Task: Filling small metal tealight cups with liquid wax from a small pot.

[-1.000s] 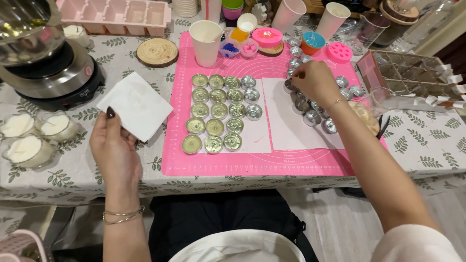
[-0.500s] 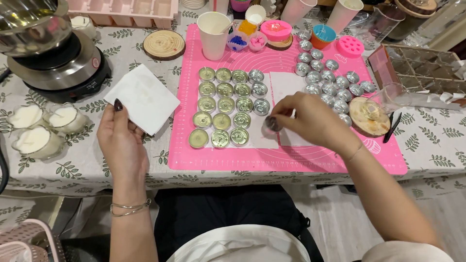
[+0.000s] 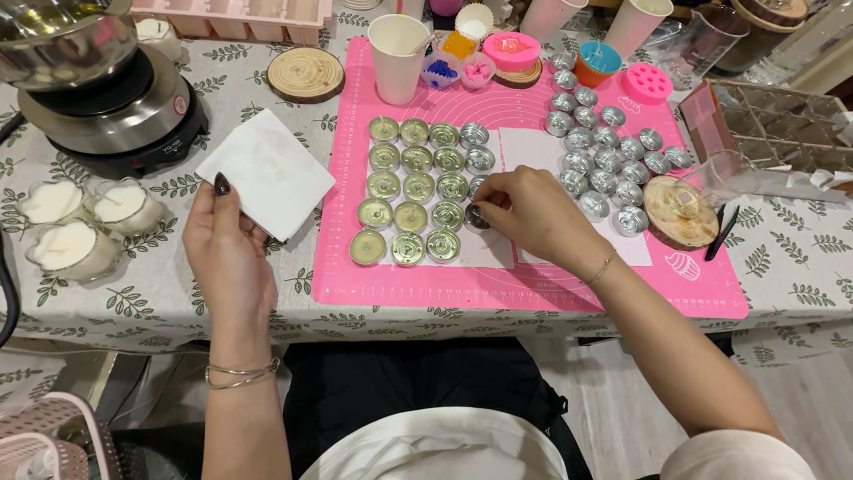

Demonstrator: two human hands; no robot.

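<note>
Right hand (image 3: 524, 213) curled, fingertips pinching a small metal cup (image 3: 477, 216); left hand (image 3: 227, 253) flat, gripping white paper (image 3: 265, 173).

A single head-worn view looks steeply down from close above, facing forward over the left hand (image 3: 227, 258) and right hand (image 3: 529, 218) toward the table's far side.

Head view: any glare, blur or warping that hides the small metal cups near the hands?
Head view: even indoor light and sharp focus, with no motion blur on the right hand or left hand. Bright glints sit on the empty metal cups and the steel pot, but their shapes stay readable. Wide-angle bending shows at the table edge. Only soft shadows lie on the pink mat.
</note>
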